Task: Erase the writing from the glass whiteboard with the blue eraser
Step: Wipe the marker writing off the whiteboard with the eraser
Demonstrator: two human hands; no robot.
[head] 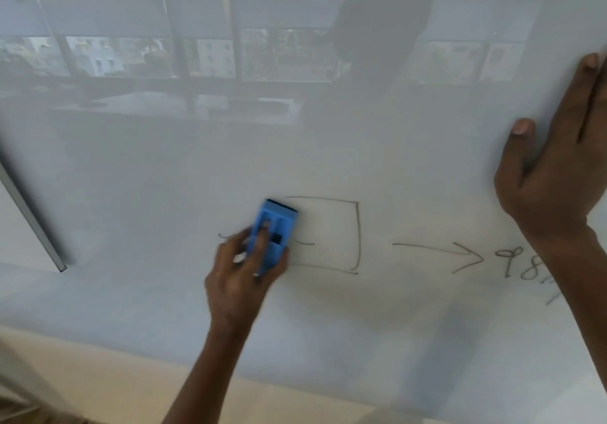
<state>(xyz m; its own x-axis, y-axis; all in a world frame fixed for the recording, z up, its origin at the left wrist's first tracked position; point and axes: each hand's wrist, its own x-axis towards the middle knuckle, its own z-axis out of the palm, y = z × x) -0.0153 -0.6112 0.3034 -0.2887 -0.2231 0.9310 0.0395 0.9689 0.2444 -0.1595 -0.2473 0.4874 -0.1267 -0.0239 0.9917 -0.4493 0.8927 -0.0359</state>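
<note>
blue eraser (275, 231), grey writing (437, 252), pale whiteboard (164, 167)

Both forearms bare, no sleeves showing.

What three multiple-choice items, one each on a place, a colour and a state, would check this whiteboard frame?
1. Where is the eraser relative to the drawn box?
A. at its left edge
B. right of the arrow
C. above the box

2. What colour is the eraser?
A. red
B. blue
C. black

3. What is the right hand doing?
A. gripping a marker
B. holding the eraser
C. resting flat on the glass whiteboard

Answers: 1 A, it covers the box's left side; 2 B, its body is bright blue; 3 C, open palm on the glass, while the left hand holds the eraser.
</note>
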